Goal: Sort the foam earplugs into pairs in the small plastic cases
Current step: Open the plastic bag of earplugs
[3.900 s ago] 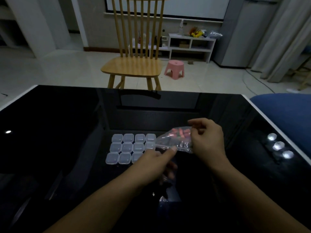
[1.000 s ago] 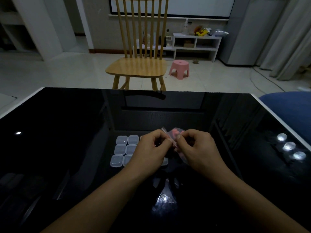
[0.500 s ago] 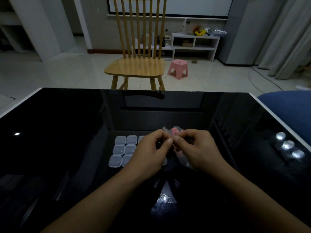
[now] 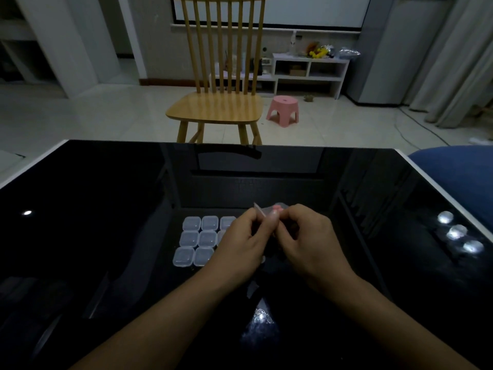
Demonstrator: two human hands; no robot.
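Beyond the glossy black table [image 4: 106, 209], a dim tiled room holds a wooden spindle-back chair [image 4: 217, 102], a white low shelf [image 4: 309, 69], a pink stool [image 4: 283, 110] and a blue cushion [image 4: 458, 177] at the right edge. On the table a block of small clear plastic cases [image 4: 197, 240] lies closed, partly hidden behind the left hand [image 4: 240, 247]. Just above them that hand and the right hand [image 4: 306, 241] both pinch the top of a clear bag [image 4: 262, 210], where pink foam earplugs [image 4: 277, 208] show.
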